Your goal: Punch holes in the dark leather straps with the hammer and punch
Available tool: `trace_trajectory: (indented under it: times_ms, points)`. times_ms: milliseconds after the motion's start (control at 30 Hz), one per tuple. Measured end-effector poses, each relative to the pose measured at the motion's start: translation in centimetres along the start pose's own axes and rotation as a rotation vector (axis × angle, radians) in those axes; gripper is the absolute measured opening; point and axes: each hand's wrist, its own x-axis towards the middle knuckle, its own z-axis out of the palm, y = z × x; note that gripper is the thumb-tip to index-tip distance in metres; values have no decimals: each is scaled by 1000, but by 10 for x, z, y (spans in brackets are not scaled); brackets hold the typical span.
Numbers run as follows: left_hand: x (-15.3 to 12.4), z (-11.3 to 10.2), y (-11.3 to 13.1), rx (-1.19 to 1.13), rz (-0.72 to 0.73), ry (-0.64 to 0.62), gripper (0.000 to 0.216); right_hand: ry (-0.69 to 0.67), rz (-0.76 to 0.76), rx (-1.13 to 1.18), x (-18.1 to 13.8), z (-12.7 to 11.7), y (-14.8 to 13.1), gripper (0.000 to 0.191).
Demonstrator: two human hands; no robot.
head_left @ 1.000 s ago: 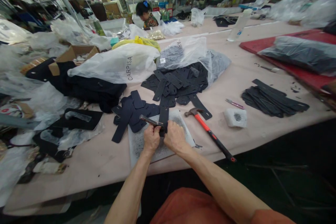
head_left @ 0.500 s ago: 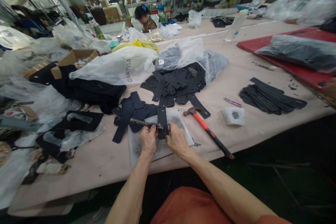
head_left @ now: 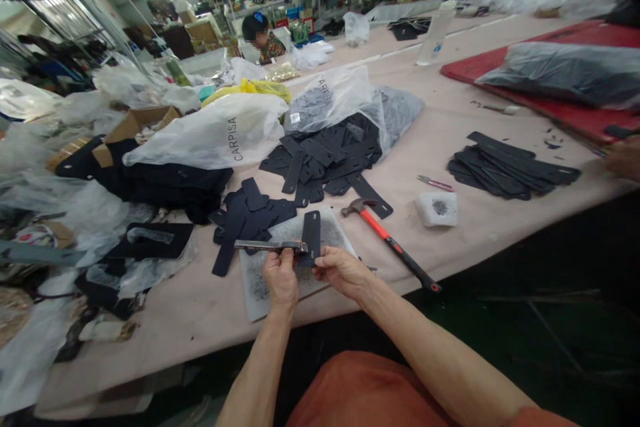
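Observation:
My left hand [head_left: 281, 280] grips a long silver metal tool [head_left: 265, 245], bar-shaped and held level; its exact kind I cannot make out. The tool's right end meets a black strip [head_left: 312, 230] with slots near its ends. The lower end of that strip is pinched by my right hand [head_left: 343, 271]. Both hands are over a pale board [head_left: 257, 287] with dark marks. A heap of dark strips [head_left: 250, 213] lies partly on the board's left. To the right rests a claw hammer [head_left: 385, 235] with a red and black handle.
Behind are a larger pile of black strips [head_left: 325, 157] and plastic bags [head_left: 215, 130]. On the right sit a white block [head_left: 437, 209], thread snips [head_left: 435, 183] and stacked strips [head_left: 510, 167]. A person's hand [head_left: 625, 157] shows at the right edge, by a red board [head_left: 460, 70].
The metal tool has turned more level, and the black strip stands tilted slightly to the right. Both hands still hold their things. The whole view has shifted a little.

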Motion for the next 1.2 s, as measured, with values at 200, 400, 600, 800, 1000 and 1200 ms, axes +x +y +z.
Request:
trace_trajectory:
  times_ms: [200, 400, 600, 800, 1000, 1200]
  points:
    - [-12, 6, 5, -30, -20, -8, 28, -103, 11, 80, -3, 0, 0, 31]
    - [-22, 6, 10, 8, 26, -36, 26, -141, 18, 7, -8, -6, -2, 30]
    - [-27, -1, 23, 272, 180, -120, 22, 26, 76, -164, -12, -9, -3, 31]
    - [-30, -1, 33, 409, 253, -170, 18, 92, 13, -56, -19, 0, 0, 30]
    - [-30, -4, 30, 409, 254, -158, 17, 140, -138, -174, -21, 9, 5, 32]
    - [-30, -7, 17, 253, 143, -57, 26, 136, -130, -103, -15, 4, 9, 37]
